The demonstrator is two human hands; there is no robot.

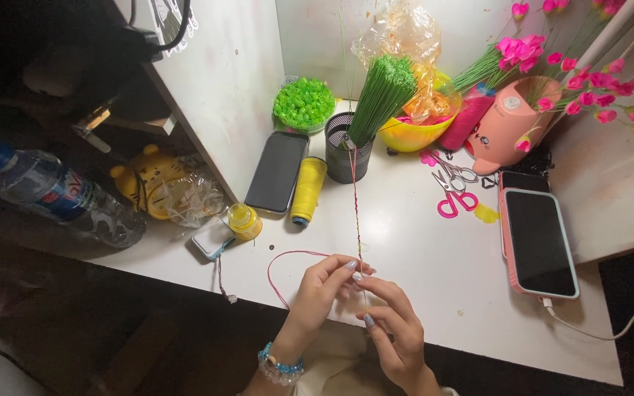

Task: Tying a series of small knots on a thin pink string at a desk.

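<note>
Head view: both hands at the front edge of the white desk (420, 257), near its middle. Left hand (321, 290) w/ beaded bracelet (280, 365) on the wrist, fingertips pinched on a thin wire stem (356, 213) wound w/ thread. Right hand (394, 323) just beside & below, fingers closed on the stem's lower end. Stem stands nearly upright between the hands, its top running up toward the back of the desk. A red thread (288, 255) loops out left from the left fingers over the desk, then curves back toward the front edge.

Back edge, l to r: tub of green bits (304, 104), black mesh cup (348, 155) w/ a bunch of green wires (384, 95), yellow bowl (409, 136) w/ crinkled cellophane, pink pot (504, 132) w/ pink flowers (596, 92) on stems leaning right. In front of the tub: dark phone (277, 171) lying flat, yellow spool (308, 189) on its side just right of it. Small yellow jar (245, 221) near the left edge, small white box touching it on the left. Scissors (455, 189) w/ pink handles mid-desk, right of the cup. Second phone (538, 242) in a pink case at the right edge, screen dark, white cable out of its bottom end running off to the right.

Off the desk, left, in shadow: water bottle (53, 192) on its side, yellow toy (144, 180) beside it
</note>
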